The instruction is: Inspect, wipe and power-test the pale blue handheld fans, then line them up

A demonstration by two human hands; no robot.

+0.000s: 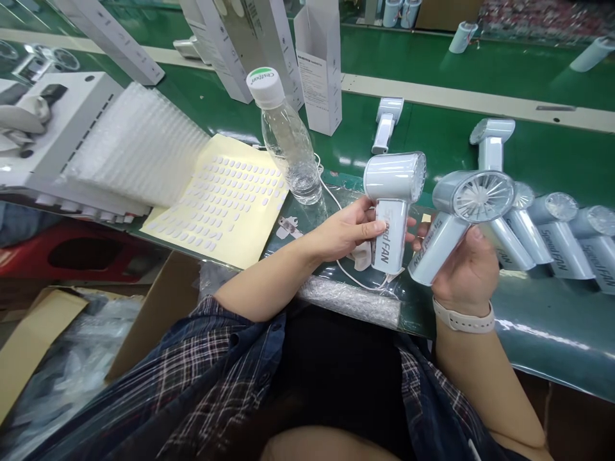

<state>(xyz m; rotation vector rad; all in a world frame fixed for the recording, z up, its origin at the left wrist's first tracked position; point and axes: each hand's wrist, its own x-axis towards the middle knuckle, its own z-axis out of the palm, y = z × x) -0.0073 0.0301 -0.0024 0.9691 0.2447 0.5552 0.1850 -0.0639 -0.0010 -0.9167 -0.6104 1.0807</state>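
My left hand (348,229) is closed around the handle of a pale blue handheld fan (394,176), thumb across its "Speed FAN" lettering. A second handheld fan (444,224) of the same kind rests in my right hand (468,269), tilted, its round grille facing me. Both fans are held upright, side by side, above the bench edge. Behind the left one, a white cable (353,276) with a white plug piece lies on the bench. Several like fans (557,234) lean in a row to the right of my right hand.
A water bottle (291,144) stands by a yellow sheet of small white stickers (216,198). Bubble wrap sleeves (139,144) and a white box (91,96) are at the left. Tall white cartons (321,70) stand behind. More fans (388,121) lie on the green belt (432,70).
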